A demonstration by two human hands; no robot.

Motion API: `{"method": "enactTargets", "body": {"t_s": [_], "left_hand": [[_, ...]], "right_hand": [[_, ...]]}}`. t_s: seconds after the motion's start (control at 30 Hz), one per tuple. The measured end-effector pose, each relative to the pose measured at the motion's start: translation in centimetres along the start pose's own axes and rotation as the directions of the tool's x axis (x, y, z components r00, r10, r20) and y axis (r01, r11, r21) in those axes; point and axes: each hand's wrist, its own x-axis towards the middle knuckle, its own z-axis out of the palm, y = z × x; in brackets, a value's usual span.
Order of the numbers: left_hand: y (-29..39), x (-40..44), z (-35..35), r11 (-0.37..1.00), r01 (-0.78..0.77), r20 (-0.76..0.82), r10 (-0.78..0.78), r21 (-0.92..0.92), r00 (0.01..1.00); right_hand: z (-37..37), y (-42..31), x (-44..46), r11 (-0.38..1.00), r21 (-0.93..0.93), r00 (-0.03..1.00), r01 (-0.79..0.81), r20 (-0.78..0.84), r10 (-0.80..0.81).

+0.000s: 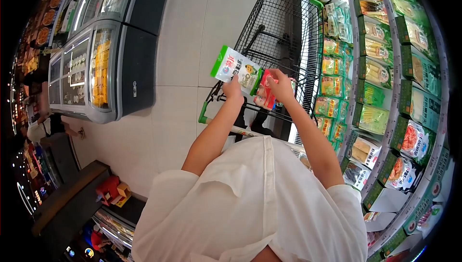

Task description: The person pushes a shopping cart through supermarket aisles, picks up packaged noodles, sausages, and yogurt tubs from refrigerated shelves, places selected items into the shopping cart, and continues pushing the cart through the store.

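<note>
My left hand (pixel 232 89) is closed on a white and green food packet (pixel 236 67), its thumb on the printed face. The packet tilts up to the left. My right hand (pixel 281 88) grips a red and white food packet (pixel 264 89), with fingers over its upper right part. The two packets meet or overlap between my hands; I cannot tell which. Both are held over the near end of a black wire shopping cart (pixel 269 17) with green corners. The cart's handle (pixel 240 130) runs just in front of my white shirt.
Refrigerated shelves (pixel 394 69) full of packaged food line the right side, close to the cart. On the left stands a glass-topped freezer (pixel 137 69). Pale tiled floor (pixel 185 41) lies between them. Another person (pixel 43 130) is at the far left.
</note>
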Motion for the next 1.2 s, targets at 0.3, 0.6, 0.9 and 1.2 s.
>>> {"method": "enactTargets", "body": {"t_s": [0.3, 0.6, 0.9, 1.2], "left_hand": [[-5.2, 4.5, 0.5, 0.972, 0.230, -0.127, -0.221, 0.053, 0.967], [-5.3, 2.8, 0.4, 0.868, 0.494, 0.106, -0.487, -0.050, 0.867], [3.4, -3.9, -5.3, 0.778, -0.329, 0.485, 0.036, 0.535, 0.874], [7.2, -6.5, -12.6, -0.201, -0.800, 0.811, -0.046, 0.565, 0.584]], "right_hand": [[-5.4, 0.8, -9.5, 0.996, 0.011, 0.987, -0.094, -0.128, 0.095], [-7.9, 2.0, -17.5, 0.987, -0.155, 0.963, -0.036, -0.271, -0.007], [-9.2, 3.6, -24.8, 0.950, -0.306, 0.989, -0.066, -0.146, 0.022], [-8.8, 2.2, -24.2, 0.868, -0.492, 0.960, 0.064, -0.207, -0.188]]}}
